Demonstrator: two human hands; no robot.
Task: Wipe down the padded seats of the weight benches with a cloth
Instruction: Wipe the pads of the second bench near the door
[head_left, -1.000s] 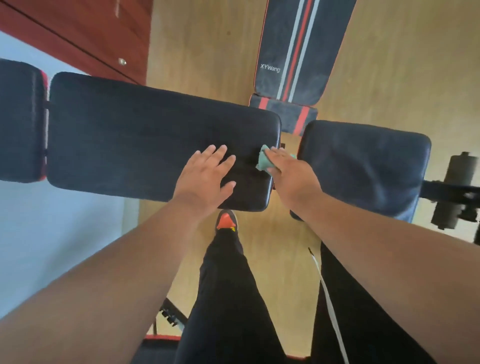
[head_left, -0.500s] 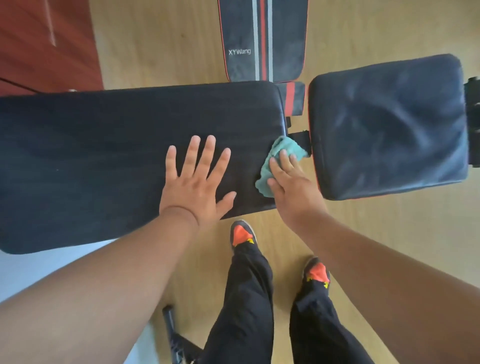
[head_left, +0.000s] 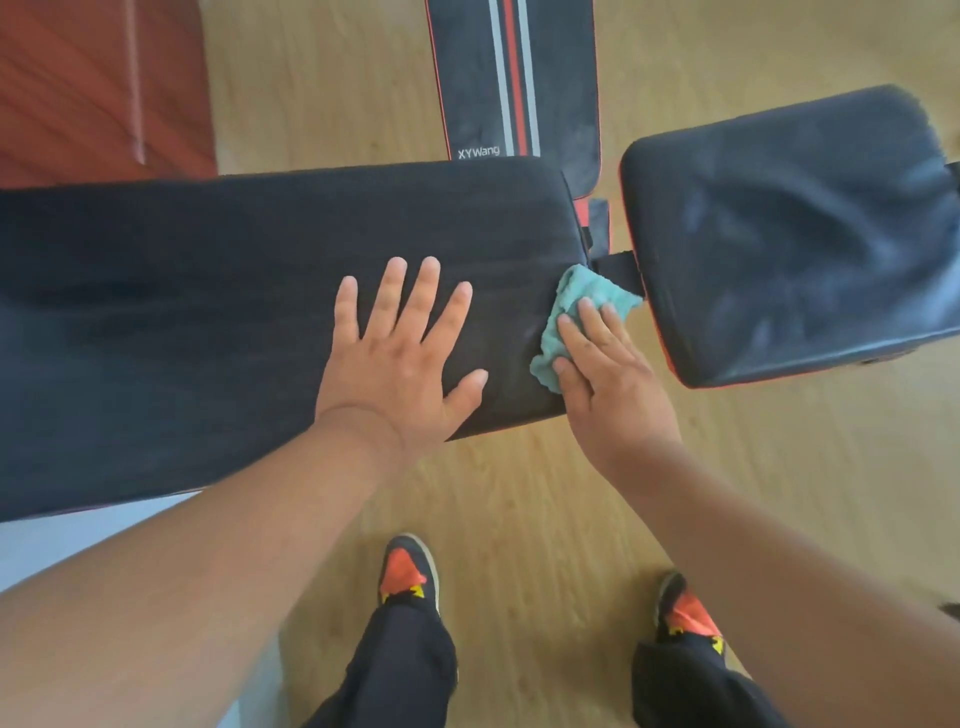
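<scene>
The right grip is pressed flat on the teal cloth at the long back pad's right end (unwiped length lies leftward); the left grip is spread flat, empty.

A light wooden plank floor with pale grain fills most of the frame, running from the top edge down to the bottom between the furniture. In the upper left corner stands a reddish-brown wooden cabinet with a smooth front and a pale vertical strip on it. At the top centre, a dark padded mat with grey and red stripes lies on the floor, white lettering "XYWang" near its lower edge. Along the lower left edge shows a pale bluish-white surface; what it is cannot be told. The light is soft and even.
</scene>
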